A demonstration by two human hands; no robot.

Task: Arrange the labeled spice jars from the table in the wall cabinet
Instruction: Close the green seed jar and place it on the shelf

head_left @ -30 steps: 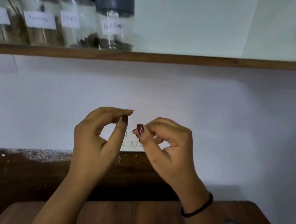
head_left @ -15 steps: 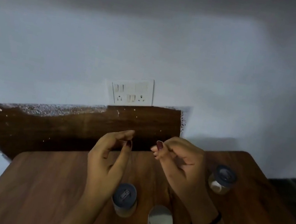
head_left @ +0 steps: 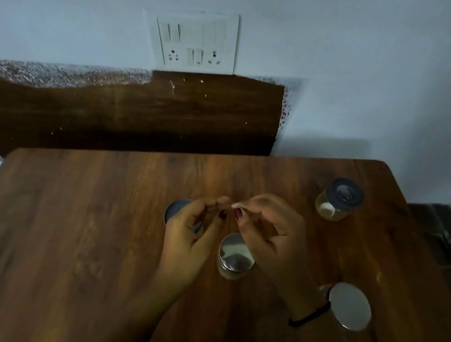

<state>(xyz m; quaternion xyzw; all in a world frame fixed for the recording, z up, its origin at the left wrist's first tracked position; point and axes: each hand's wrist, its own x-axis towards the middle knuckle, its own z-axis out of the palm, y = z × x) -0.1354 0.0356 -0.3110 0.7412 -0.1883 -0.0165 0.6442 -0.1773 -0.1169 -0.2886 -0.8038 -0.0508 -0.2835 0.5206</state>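
Several spice jars stand on the brown wooden table (head_left: 77, 236). A dark-lidded jar (head_left: 175, 209) is half hidden behind my left hand (head_left: 187, 241). Between my hands, a little nearer me, stands a steel-lidded jar (head_left: 235, 257). Another dark-lidded jar (head_left: 339, 199) stands at the far right, and a second steel-lidded jar (head_left: 349, 306) sits by my right wrist. My right hand (head_left: 273, 236) and my left hand hover above the table with loosely curled fingers, their fingertips almost meeting. Neither hand holds a jar. The wall cabinet is out of view.
A white switch and socket panel (head_left: 197, 40) sits on the pale wall above a dark wooden backboard (head_left: 110, 112). A dark object (head_left: 448, 239) lies past the table's right edge. A black band circles my right wrist.
The view has dropped from the cabinet shelf with its jars down to the table. My hands have lowered over the jars, keeping the same curled pose.
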